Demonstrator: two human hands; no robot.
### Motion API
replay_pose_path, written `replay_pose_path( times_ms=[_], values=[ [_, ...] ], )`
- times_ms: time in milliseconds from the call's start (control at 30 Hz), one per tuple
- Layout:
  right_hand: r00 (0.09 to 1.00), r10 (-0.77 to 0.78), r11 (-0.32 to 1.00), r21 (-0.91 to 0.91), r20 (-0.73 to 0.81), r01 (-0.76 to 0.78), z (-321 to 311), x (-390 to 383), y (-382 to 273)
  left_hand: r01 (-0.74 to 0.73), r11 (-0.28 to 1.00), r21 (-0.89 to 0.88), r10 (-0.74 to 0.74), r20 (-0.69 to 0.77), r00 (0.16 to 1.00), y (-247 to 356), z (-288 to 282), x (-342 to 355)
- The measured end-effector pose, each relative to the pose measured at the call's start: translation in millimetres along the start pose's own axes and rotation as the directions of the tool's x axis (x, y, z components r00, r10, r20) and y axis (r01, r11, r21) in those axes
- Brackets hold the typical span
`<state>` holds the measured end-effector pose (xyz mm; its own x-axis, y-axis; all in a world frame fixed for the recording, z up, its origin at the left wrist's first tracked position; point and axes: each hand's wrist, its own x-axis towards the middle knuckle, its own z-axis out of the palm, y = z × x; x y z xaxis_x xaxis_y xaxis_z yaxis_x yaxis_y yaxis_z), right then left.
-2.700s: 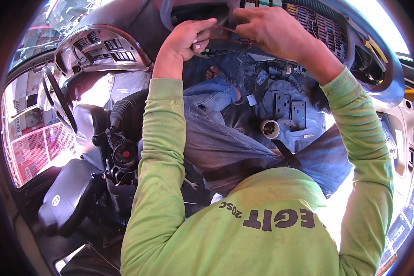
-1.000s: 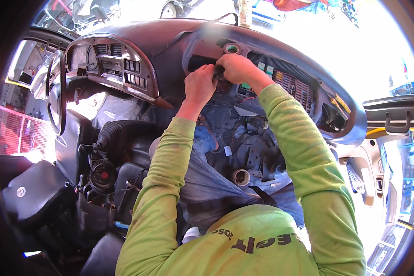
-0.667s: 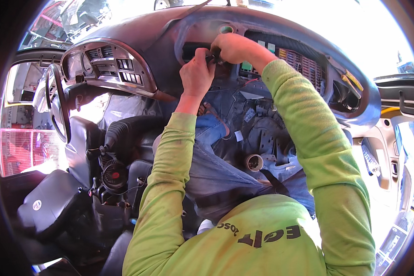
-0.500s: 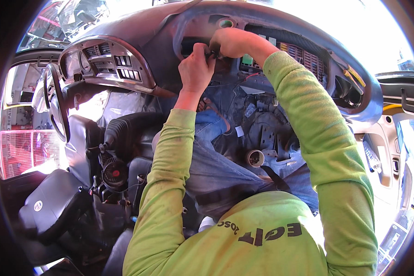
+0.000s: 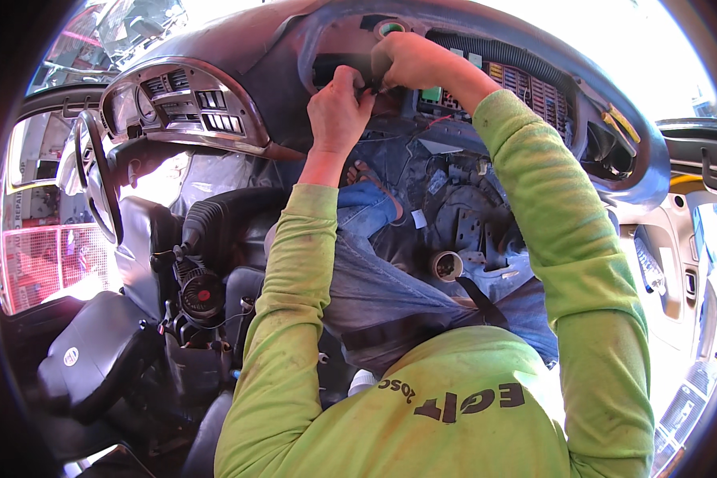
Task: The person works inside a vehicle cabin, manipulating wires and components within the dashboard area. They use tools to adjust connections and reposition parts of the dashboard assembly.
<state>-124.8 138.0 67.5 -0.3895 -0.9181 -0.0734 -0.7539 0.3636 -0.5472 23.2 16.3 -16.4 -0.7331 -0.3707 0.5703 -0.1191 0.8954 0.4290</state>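
Both hands work at the dashboard opening [image 5: 334, 68]. My left hand [image 5: 338, 111] is closed at its left lower part, thumb and fingers round something dark and small that I cannot make out. My right hand [image 5: 414, 64] is curled just right of it and higher, beside the green-rimmed round roll [image 5: 391, 29]; what its fingers grip is hidden. To their right are the open fuse panel [image 5: 526, 103], a green module [image 5: 432, 94] and a thin red wire [image 5: 442, 121].
Left stand the instrument cluster [image 5: 183, 107], steering wheel [image 5: 95, 179], gear lever boot [image 5: 195, 227] and small fan [image 5: 203, 296]. Below the dash are my bent leg, metal brackets [image 5: 474, 235] and an open can [image 5: 446, 265]. Yellow-handled pliers [image 5: 621, 123] sit at the right.
Since the oldest frame, both hands have come together at the opening, and the view has shifted. In recent frames they rise slightly in the picture, my right hand's fingers moving a little.
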Motion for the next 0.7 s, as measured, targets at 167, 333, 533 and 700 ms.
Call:
replay_pose_path(
  times_ms=[167,333,533,700],
  values=[
    [0.999,0.047,0.992,0.12,-0.002,-0.047,-4,-6,-6,-0.015,1.0,-0.026,0.015,0.003,1.0,0,-2,1],
    [0.994,0.105,0.978,0.183,0.002,-0.104,-8,-11,-10,0.005,0.999,-0.046,-0.003,0.042,0.999,0,-5,3],
    [0.987,0.09,0.977,0.206,-0.133,-0.061,2,-12,-1,0.025,0.998,-0.059,-0.017,0.132,0.991,4,-12,7],
    [0.971,0.0,0.924,0.372,-0.237,0.091,12,-12,8,0.065,0.99,-0.123,-0.037,0.217,0.975,8,-19,9]
  ],
)
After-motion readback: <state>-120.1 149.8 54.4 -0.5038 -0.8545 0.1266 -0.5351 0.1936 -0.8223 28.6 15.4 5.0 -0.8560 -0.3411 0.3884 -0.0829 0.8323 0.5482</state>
